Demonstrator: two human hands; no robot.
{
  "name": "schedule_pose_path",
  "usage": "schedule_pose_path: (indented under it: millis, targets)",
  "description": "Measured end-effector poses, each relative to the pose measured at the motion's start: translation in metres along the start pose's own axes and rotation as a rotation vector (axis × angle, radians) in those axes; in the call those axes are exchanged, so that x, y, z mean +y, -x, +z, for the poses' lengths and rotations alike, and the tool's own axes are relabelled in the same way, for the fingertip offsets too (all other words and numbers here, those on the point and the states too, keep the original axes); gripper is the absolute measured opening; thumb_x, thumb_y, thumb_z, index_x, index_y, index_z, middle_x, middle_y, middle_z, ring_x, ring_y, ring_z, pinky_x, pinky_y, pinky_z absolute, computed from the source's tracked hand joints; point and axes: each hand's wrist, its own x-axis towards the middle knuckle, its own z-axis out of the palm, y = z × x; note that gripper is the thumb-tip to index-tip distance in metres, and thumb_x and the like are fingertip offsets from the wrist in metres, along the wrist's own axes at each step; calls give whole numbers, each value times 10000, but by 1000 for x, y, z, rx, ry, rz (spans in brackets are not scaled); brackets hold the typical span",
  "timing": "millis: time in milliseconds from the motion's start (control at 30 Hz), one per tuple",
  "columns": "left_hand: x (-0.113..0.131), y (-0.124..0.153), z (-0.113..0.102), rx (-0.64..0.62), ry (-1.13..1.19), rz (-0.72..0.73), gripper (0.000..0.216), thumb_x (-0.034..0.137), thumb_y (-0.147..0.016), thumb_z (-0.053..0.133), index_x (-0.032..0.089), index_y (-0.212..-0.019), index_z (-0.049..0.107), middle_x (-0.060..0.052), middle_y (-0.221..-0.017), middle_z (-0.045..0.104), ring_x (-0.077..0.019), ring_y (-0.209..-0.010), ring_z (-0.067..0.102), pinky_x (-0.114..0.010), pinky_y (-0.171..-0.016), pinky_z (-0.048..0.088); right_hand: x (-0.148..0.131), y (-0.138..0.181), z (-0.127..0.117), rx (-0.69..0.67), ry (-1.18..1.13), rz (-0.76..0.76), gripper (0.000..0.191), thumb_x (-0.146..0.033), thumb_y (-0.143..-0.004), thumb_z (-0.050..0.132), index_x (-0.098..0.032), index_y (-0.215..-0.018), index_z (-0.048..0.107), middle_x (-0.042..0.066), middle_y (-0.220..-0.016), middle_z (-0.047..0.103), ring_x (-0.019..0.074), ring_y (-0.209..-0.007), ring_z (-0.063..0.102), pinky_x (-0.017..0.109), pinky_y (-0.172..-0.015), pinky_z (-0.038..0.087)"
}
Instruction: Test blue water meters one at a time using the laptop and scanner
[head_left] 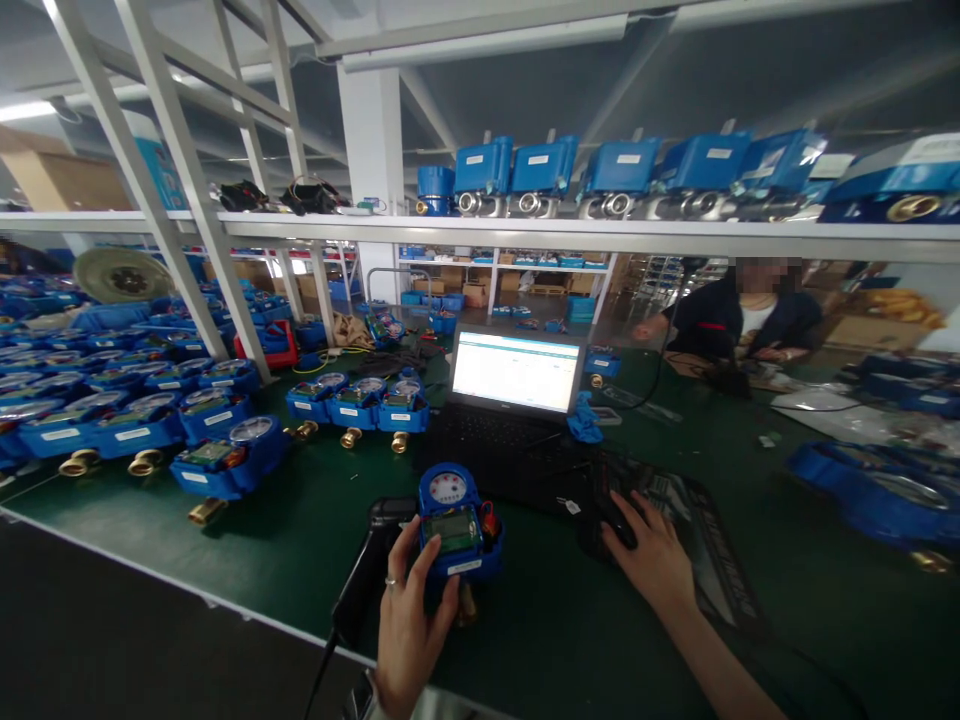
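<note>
A blue water meter (459, 562) with a round dial, a green display and a brass fitting lies on the green table in front of me. My left hand (411, 610) grips its left and front edges, with fingertips beside the display and the thumb at the front. Just left of it is a black handheld scanner (367, 570) with a cable. My right hand (651, 552) rests over a black computer mouse (616, 520), its fingers curved on it. Behind the meter stands an open laptop (516, 375) with a lit screen showing a mostly white page.
Several more blue meters (225, 455) stand in rows on the left, and another meter (885, 490) lies at the right. A dark mouse pad (697, 540) lies under my right arm. Boxed blue units (622, 170) line the overhead shelf. Across the table sits a person (742, 320).
</note>
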Motion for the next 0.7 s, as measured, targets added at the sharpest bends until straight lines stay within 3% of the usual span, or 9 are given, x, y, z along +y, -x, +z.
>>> schedule_pose_path:
  millis: [700]
  targets:
    - [-3,-1,0,5,47,8,378,272,-904,511,250,-1272,424,-151,-1359,407,-305,-1227,524,-473,-874,573,1,1,0,-62,1,33,479,-444,-874,442,-228,-1288,550,108,-1343,490,313,-1130,541,459,-893,516]
